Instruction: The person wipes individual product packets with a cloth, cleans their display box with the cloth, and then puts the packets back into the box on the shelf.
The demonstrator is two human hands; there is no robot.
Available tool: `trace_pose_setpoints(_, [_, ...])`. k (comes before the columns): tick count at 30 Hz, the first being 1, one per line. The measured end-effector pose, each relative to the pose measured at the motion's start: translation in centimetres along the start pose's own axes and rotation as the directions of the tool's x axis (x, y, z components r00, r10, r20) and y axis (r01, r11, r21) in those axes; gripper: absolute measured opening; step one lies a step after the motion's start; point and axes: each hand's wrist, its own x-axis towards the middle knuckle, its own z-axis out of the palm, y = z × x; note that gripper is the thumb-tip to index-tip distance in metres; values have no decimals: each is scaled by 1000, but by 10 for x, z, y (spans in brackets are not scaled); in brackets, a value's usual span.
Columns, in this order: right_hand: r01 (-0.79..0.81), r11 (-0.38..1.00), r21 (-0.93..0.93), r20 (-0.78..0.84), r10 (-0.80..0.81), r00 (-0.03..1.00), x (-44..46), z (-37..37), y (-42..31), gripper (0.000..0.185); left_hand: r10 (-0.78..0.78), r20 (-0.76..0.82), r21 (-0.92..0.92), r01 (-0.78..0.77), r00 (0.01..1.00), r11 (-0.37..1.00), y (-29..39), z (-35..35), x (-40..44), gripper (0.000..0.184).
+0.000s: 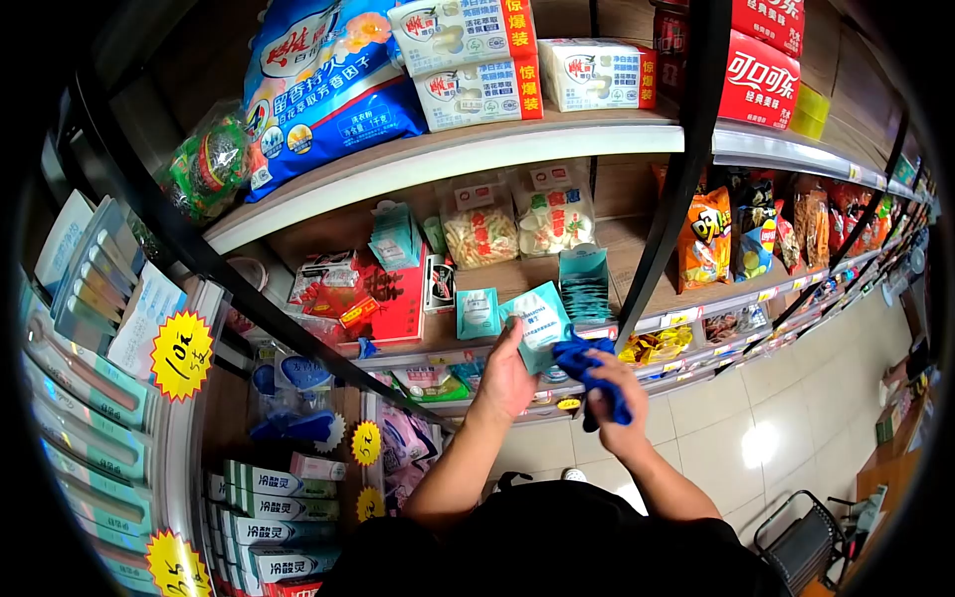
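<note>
My left hand [507,383] is closed on a small flat teal-and-white packet [537,316], held up in front of the middle shelf. In my right hand [624,400] is a bunched dark blue cloth [587,360], its upper end against or just beside the packet's lower right edge. Just beyond the packet stands an open teal box [585,284] filled with similar packets. To the left on the same shelf sits another teal packet [478,313]. Farther back, a teal stack [396,241] rests by a red box [398,306].
Above runs a white shelf edge [448,151] carrying a blue washing powder bag [333,95] and soap packs. A black upright post [665,224] stands right of my hands, with snack bags [706,239] beyond. Toothpaste boxes [288,507] are stacked at lower left; a black chair [804,542] stands lower right.
</note>
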Motion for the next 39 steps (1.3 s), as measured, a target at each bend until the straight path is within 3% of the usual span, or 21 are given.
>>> trace_pose_setpoints(2, [-155,977,145,-213,184,960,-5,-1,-5,24,241,6,121,-240,971,963,-5,0,1,50])
trace_pose_setpoints(3, [-188,959,211,-321,250,913,-11,12,4,27,240,7,156,-238,971,959,6,-12,1,50])
trace_pose_setpoints(5, [-236,938,253,-366,319,874,-11,0,9,30,110,226,-141,-79,968,987,-9,-35,13,45])
trace_pose_setpoints(6, [-256,954,154,-312,293,904,-9,-3,1,29,57,117,-198,-33,991,980,-8,-10,-1,38])
trace_pose_setpoints(8, [-123,977,177,-235,163,958,-2,8,-5,28,10,193,-199,29,981,980,-10,-22,3,30])
trace_pose_setpoints(11, [121,992,-19,-58,-122,991,13,15,-10,34,60,-13,68,-59,998,996,-16,14,-13,38])
trace_pose_setpoints(13, [189,962,-197,68,-179,981,23,21,-16,44,-188,181,-172,219,965,960,-7,15,-17,47])
trace_pose_setpoints(14, [237,918,-319,119,-209,971,25,24,-16,51,-102,275,-221,166,956,961,-10,8,-21,56])
trace_pose_setpoints(19, [230,921,-316,178,-180,967,18,31,-16,47,-121,329,-278,219,937,935,-8,33,-30,66])
trace_pose_setpoints(21, [258,928,-268,202,-208,957,9,38,-17,56,-45,163,-151,70,986,986,-5,38,-23,68])
trace_pose_setpoints(22, [277,919,-280,185,-232,955,5,41,-15,56,22,-7,-70,-22,1000,997,-5,44,-24,61])
trace_pose_setpoints(25, [169,964,-204,163,-137,977,-2,49,-14,51,-26,-107,70,34,994,997,9,24,-23,49])
trace_pose_setpoints(26, [106,986,-129,129,-89,988,-1,51,-10,45,30,-356,40,-16,934,999,-4,29,-24,42])
trace_pose_setpoints(29, [21,998,-63,10,-20,1000,-1,57,3,41,60,-384,24,-55,921,998,-14,18,-17,42])
trace_pose_setpoints(31, [17,996,-85,-19,-18,1000,0,57,5,37,38,-218,-1,-39,975,999,-16,11,-19,49])
trace_pose_setpoints(33, [-79,991,-111,-249,50,967,7,60,10,36,20,-52,42,-17,998,999,-22,27,-36,56])
trace_pose_setpoints(34, [-110,994,-17,-316,99,944,10,61,12,33,34,-90,178,-18,995,984,-27,46,-47,62])
trace_pose_setpoints(35, [-113,992,57,-353,126,927,14,60,13,33,40,132,202,-67,990,977,-38,33,-48,65])
trace_pose_setpoints(37, [-124,992,23,-357,124,926,20,61,7,32,134,159,366,-185,978,912,-45,36,-50,66])
trace_pose_setpoints(38, [-127,992,23,-357,127,925,22,61,5,32,133,157,367,-182,979,912,-44,39,-51,66])
trace_pose_setpoints(39, [-117,993,3,-311,112,944,25,60,3,32,139,124,223,-165,982,961,-40,47,-49,65])
